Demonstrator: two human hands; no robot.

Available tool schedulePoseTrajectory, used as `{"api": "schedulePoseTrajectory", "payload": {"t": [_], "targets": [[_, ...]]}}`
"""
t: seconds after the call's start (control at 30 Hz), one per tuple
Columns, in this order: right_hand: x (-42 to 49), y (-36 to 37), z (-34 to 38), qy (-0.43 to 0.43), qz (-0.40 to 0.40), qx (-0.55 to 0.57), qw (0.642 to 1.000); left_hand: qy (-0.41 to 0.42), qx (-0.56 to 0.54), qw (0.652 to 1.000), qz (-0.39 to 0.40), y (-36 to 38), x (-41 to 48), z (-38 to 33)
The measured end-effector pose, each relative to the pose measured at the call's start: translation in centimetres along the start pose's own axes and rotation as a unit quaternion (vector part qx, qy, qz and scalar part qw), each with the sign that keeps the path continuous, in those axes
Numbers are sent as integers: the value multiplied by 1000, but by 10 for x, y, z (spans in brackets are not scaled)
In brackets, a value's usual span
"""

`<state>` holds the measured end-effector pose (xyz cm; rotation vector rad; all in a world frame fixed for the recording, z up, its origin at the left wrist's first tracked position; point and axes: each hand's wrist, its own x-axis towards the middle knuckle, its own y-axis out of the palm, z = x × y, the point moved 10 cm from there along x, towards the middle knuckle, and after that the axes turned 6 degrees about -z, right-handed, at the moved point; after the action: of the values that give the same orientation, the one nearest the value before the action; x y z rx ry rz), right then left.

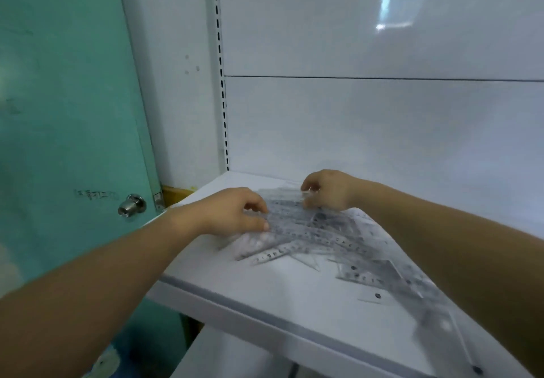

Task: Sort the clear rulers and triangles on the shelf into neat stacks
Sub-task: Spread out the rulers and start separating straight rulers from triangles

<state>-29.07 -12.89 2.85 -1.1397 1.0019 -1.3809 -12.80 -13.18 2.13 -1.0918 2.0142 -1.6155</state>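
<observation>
Clear plastic rulers (pixel 287 201) are pinched by left hand (pixel 235 213) & right hand (pixel 328 189); tangled pcs may be dragged off white shelf (pixel 279 289).

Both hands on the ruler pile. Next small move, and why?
Probably lift the rulers pinched between left hand and right hand clear of the pile and set them on the bare shelf in front. The rest lie crisscrossed and overlapping, with no neat stack visible, so squaring them in place looks hard.
</observation>
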Motion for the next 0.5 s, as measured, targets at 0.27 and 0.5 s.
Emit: {"api": "schedulePoseTrajectory", "payload": {"t": [0.27, 0.5], "targets": [[-45, -9, -2, 103, -77, -12, 992, 16, 23, 995, 93, -2, -9, 35], [-60, -11, 12, 126, -114, -33, 985, 26, 6, 999, 47, -6, -18, 52]]}}
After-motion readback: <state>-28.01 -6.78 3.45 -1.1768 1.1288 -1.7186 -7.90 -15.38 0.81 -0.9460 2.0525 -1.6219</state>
